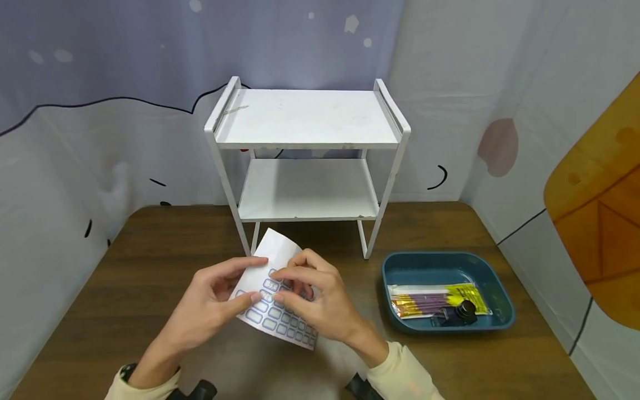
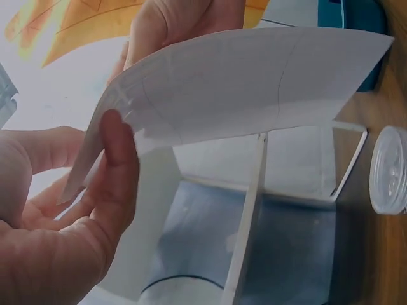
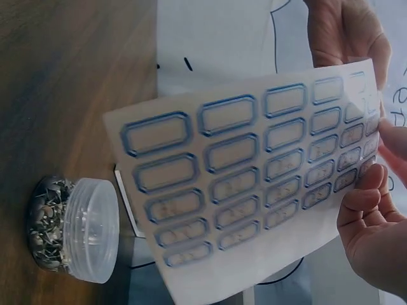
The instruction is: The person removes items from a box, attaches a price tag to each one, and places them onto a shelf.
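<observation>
Head view: the left hand (image 1: 206, 305) pinches the sheet (image 1: 273, 312); the right hand (image 1: 327, 300) bends over its labels (image 1: 254, 316), whether gripping unclear. Left wrist: finger and thumb clamp its edge. Right wrist: label rows sit beyond the fingers, none seen lifted; work seems early.

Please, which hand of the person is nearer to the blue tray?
Right. The right hand, at the label sheet, is left of the blue tray, apart from it; the left hand is farther left, at the sheet's left edge.
</observation>
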A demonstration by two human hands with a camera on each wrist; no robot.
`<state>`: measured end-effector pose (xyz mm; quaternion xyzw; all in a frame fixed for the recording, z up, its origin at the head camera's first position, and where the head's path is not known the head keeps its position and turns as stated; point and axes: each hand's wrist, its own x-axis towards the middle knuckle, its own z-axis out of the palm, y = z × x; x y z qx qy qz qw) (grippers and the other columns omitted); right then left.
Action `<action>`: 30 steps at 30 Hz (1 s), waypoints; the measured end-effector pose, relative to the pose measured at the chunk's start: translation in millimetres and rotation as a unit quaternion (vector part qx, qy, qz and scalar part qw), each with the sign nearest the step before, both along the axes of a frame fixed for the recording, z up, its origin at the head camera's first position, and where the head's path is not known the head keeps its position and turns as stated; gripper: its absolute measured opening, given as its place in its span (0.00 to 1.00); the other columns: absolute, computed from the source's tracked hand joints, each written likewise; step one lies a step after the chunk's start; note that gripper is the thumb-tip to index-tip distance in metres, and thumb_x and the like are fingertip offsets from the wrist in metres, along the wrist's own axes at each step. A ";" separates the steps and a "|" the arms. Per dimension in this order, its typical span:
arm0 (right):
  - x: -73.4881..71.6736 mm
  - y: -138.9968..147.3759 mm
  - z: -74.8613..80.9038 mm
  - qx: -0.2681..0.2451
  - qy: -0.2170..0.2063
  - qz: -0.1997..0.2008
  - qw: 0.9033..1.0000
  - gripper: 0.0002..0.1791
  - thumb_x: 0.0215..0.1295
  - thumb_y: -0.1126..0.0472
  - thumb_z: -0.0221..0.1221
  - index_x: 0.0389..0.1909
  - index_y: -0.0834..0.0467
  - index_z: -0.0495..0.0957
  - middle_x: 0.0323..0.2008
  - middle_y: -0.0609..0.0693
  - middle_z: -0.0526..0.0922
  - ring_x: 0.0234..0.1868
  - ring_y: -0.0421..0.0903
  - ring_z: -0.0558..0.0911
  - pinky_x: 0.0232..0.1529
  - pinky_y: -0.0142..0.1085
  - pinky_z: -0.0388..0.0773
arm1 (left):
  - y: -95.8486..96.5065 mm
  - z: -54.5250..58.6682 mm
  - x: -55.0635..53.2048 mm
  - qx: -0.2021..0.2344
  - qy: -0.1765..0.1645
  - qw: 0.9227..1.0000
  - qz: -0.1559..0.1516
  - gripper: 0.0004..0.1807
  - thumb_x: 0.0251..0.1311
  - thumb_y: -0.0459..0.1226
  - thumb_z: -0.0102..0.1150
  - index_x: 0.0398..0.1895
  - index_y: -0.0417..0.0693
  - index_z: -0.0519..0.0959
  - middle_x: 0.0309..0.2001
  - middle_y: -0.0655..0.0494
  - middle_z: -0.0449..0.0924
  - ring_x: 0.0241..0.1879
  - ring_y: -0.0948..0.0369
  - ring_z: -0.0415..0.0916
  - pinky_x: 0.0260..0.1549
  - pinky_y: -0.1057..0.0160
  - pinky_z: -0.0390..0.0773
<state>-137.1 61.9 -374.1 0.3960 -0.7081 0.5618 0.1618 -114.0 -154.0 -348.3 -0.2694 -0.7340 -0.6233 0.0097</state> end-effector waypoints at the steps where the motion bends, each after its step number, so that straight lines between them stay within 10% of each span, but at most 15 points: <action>1: -0.4 0.6 -0.1 -0.001 -0.002 0.000 1.000 0.12 0.56 0.71 0.70 0.42 0.62 0.85 0.33 0.52 0.73 0.26 0.41 0.71 0.24 0.26 0.68 | 1.5 -0.4 -0.3 0.007 0.002 1.000 0.006 0.23 0.59 0.21 0.62 0.60 0.32 0.75 0.50 0.61 0.83 0.38 0.63 0.85 0.32 0.60 0.86; 14: -9.7 7.6 1.2 0.017 0.005 0.023 1.000 0.11 0.59 0.72 0.67 0.43 0.62 0.85 0.29 0.51 0.76 0.28 0.41 0.72 0.25 0.30 0.68 | 11.0 -3.5 -3.0 0.020 -0.003 1.000 0.011 0.24 0.59 0.21 0.63 0.60 0.30 0.74 0.48 0.25 0.80 0.37 0.63 0.86 0.32 0.61 0.86; 18: -10.9 9.0 -0.3 0.026 -0.007 0.031 0.999 0.11 0.60 0.71 0.66 0.44 0.62 0.85 0.30 0.51 0.75 0.28 0.41 0.71 0.26 0.30 0.69 | 10.1 -5.2 -4.2 0.027 0.006 1.000 0.013 0.25 0.58 0.21 0.63 0.61 0.30 0.73 0.47 0.28 0.82 0.38 0.63 0.86 0.32 0.61 0.86; 25: -14.2 6.1 1.4 0.036 -0.017 0.025 0.999 0.12 0.61 0.70 0.66 0.46 0.62 0.85 0.30 0.51 0.76 0.30 0.38 0.72 0.27 0.29 0.71 | 8.2 -8.1 -6.6 0.066 0.020 0.997 0.038 0.26 0.56 0.19 0.63 0.60 0.28 0.73 0.45 0.61 0.87 0.38 0.63 0.86 0.32 0.64 0.86; 30: -15.7 5.2 5.8 0.040 -0.015 0.022 0.999 0.11 0.60 0.70 0.67 0.45 0.62 0.86 0.32 0.51 0.76 0.28 0.41 0.71 0.26 0.28 0.70 | 7.8 -8.1 -6.6 0.061 0.013 0.998 0.019 0.25 0.57 0.19 0.62 0.59 0.27 0.73 0.44 0.55 0.88 0.37 0.63 0.86 0.32 0.62 0.86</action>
